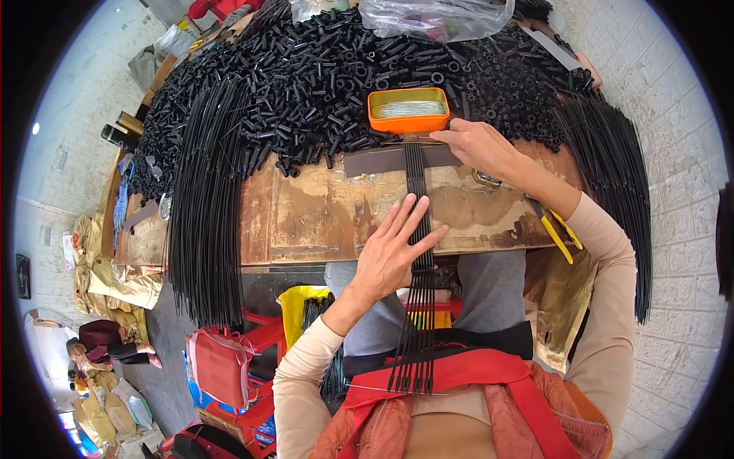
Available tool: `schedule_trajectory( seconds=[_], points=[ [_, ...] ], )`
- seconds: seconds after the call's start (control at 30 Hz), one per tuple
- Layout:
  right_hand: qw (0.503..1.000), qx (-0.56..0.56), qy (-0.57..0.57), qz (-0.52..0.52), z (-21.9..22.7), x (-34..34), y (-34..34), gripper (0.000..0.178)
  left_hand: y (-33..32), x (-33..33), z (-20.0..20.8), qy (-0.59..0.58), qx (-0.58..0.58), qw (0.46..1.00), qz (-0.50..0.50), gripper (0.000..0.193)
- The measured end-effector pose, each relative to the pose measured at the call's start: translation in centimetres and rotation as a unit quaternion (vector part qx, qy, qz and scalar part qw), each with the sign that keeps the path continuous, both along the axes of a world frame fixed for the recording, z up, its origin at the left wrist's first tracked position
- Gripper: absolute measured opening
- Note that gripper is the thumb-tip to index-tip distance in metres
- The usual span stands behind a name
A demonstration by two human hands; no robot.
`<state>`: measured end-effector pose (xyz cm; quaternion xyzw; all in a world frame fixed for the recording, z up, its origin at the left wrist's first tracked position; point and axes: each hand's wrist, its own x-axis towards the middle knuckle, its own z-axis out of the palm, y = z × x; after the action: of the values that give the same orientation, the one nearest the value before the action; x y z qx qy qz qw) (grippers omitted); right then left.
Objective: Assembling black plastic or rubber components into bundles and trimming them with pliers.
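Several thin black rods (420, 283) lie side by side as a flat strip, from the far side of the bench over its near edge to my lap. My left hand (391, 256) rests on the strip with its fingers spread out. At the strip's far end my right hand (478, 149) is closed, thumb and forefinger pinching what looks like a thin metal wire (394, 143) that lies crosswise. Just beyond stands an orange tin (409, 124) with thin silvery wires in it. Another thin wire (367, 389) crosses the strip's near end at my lap.
Loose black tubes (306, 92) are heaped across the wooden bench (306, 214). Bundles of long black rods hang over its edge at left (206, 206) and right (612, 168). Yellow-handled pliers (558, 233) lie by my right forearm. A dark flat strip (375, 162) lies under the rods.
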<state>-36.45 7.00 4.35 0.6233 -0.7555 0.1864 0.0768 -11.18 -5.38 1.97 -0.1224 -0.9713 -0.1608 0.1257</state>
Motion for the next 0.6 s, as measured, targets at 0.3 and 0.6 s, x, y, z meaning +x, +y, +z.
schedule_trajectory(
  seconds=[0.3,0.6],
  points=[
    [1.000,-0.001,0.021,0.010,0.06,0.21,0.13,0.038,0.04,0.06,0.00,0.001,0.009,1.000,0.005,0.080],
    [0.999,0.005,0.053,0.000,-0.26,0.07,-0.50,0.033,0.04,0.04,0.09,0.002,-0.003,1.000,0.004,0.081]
  ],
)
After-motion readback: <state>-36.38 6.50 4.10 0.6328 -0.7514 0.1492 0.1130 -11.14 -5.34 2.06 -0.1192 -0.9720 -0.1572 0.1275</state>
